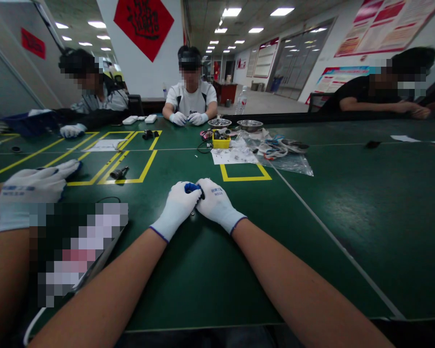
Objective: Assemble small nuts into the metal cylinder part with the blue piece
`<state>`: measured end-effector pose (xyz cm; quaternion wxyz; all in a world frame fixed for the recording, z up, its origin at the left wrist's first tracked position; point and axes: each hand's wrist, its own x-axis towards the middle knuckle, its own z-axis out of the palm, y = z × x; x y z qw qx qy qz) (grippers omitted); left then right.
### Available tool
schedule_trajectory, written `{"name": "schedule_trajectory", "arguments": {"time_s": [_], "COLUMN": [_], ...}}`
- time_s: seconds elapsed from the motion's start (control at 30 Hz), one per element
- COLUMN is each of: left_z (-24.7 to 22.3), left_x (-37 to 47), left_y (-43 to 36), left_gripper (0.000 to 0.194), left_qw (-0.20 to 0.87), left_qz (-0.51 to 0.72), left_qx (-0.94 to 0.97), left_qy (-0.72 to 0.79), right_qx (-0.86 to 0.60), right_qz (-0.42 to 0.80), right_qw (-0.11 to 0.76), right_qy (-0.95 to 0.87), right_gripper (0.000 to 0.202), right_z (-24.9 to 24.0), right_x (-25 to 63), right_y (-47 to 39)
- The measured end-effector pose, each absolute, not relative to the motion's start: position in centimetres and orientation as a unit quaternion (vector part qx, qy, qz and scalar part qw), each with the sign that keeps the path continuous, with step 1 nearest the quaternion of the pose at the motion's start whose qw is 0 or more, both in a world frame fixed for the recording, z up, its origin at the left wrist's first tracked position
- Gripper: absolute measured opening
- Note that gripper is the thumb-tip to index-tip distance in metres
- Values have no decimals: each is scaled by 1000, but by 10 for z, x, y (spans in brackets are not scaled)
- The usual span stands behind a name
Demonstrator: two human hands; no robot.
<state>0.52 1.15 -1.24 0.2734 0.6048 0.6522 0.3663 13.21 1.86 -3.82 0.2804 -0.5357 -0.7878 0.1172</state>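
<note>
1. Leftward, inside yellow tape lines (149, 166): dark metal fitting (119, 173), lying on its side on the green table (159, 290).
2. Centrally: left hand (177, 203), white-gloved, fingers curled closed on what appears to be a small dark part (202, 194), largely hidden.
3. Just nearside of the hands: small metallic piece (193, 213).
4. Alongside, touching the left: right hand (216, 200), likewise gloved, fingers bent round the same part.
5. Beyond: yellow box (222, 144), near two metal bowls (250, 129).
</note>
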Motion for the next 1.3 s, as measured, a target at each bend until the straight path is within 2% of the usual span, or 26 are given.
{"name": "schedule_trajectory", "arguments": {"time_s": [0.33, 0.47, 0.7, 0.9, 1.07, 1.3], "left_z": [-12, -13, -10, -5, -1, -5], "left_x": [6, 4, -1, 0, 3, 1], "left_y": [12, 13, 16, 13, 7, 9], "left_gripper": [4, 5, 7, 3, 6, 15], "left_qw": [295, 311, 265, 259, 198, 176], "left_qz": [364, 404, 470, 417, 369, 377], "left_qx": [593, 600, 605, 631, 655, 655], "left_qy": [655, 617, 586, 601, 629, 631], "right_qx": [-530, -534, -536, -538, -528, -521], "right_qz": [123, 127, 115, 112, 112, 119], "right_qw": [300, 332, 393, 400, 396, 387], "right_qy": [-784, -767, -738, -734, -743, -752], "right_gripper": [5, 6, 8, 9, 12, 12], "right_z": [-38, -40, -44, -43, -43, -43], "right_x": [133, 133, 132, 132, 133, 133], "right_y": [18, 19, 21, 20, 20, 20]}}
